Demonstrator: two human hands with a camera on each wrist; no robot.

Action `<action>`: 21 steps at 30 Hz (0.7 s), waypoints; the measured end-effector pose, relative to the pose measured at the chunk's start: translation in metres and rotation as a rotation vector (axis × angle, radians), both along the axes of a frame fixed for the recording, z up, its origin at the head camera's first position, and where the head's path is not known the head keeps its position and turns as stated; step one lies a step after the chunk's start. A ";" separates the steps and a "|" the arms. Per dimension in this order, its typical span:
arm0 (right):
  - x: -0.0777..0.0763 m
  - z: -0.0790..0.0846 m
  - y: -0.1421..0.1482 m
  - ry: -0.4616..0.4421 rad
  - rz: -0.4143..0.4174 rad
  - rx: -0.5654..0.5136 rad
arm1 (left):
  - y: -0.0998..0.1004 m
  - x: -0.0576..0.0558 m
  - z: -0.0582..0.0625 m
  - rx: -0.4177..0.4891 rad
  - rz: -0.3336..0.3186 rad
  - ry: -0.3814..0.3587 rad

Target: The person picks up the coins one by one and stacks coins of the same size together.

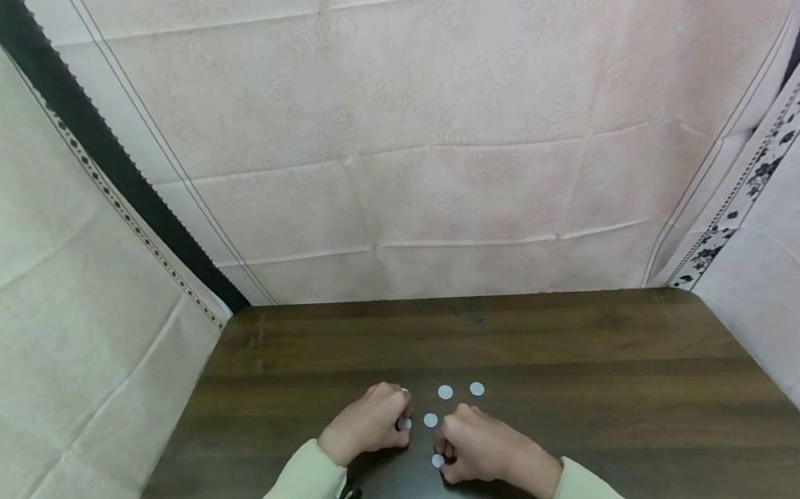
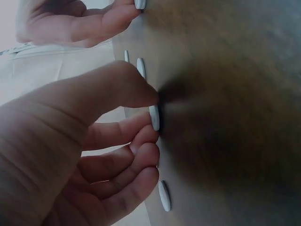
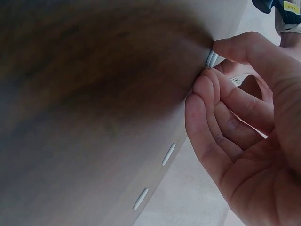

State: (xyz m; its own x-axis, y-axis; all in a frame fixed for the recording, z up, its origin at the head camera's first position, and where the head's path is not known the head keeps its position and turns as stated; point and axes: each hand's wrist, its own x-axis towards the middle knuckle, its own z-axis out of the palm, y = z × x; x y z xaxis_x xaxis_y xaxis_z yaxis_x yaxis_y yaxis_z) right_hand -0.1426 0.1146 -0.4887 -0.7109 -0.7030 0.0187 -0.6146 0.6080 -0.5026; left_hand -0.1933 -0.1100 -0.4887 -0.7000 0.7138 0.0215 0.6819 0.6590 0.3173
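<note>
Small flat white discs lie on the brown wooden table. My left hand (image 1: pixel 369 421) pinches one white disc (image 2: pixel 154 117) by its edges, thumb on one side and fingertips on the other, down at the tabletop. To the right and nearer the front edge, my right hand (image 1: pixel 487 446) holds another white disc (image 1: pixel 438 460) between thumb and fingers, also low at the wood. Between the hands lies a loose disc (image 1: pixel 430 420). Beyond them are two more, a disc (image 1: pixel 445 391) and a disc (image 1: pixel 476 388). One further disc (image 1: pixel 405 390) is partly hidden behind my left hand.
The wooden table (image 1: pixel 599 359) has rounded far corners. Pale cloth (image 1: pixel 431 118) hangs behind it, with more cloth panels at the left (image 1: pixel 52 315) and right (image 1: pixel 790 244). A dark strap with a device (image 1: pixel 350 495) sits by the left wrist.
</note>
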 end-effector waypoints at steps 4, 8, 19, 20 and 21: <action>0.000 0.000 0.000 0.005 0.004 0.003 | -0.001 -0.002 -0.001 0.010 0.002 -0.016; 0.001 0.001 -0.001 0.005 0.004 0.009 | -0.003 -0.001 -0.002 0.002 0.007 -0.019; 0.001 -0.001 -0.001 0.033 0.012 0.017 | -0.007 0.008 0.004 0.020 -0.006 -0.050; 0.001 -0.001 -0.001 0.039 0.012 0.017 | -0.007 0.009 0.005 0.019 -0.007 -0.047; 0.001 -0.001 0.000 0.044 0.012 0.018 | -0.007 0.010 0.005 0.021 -0.007 -0.047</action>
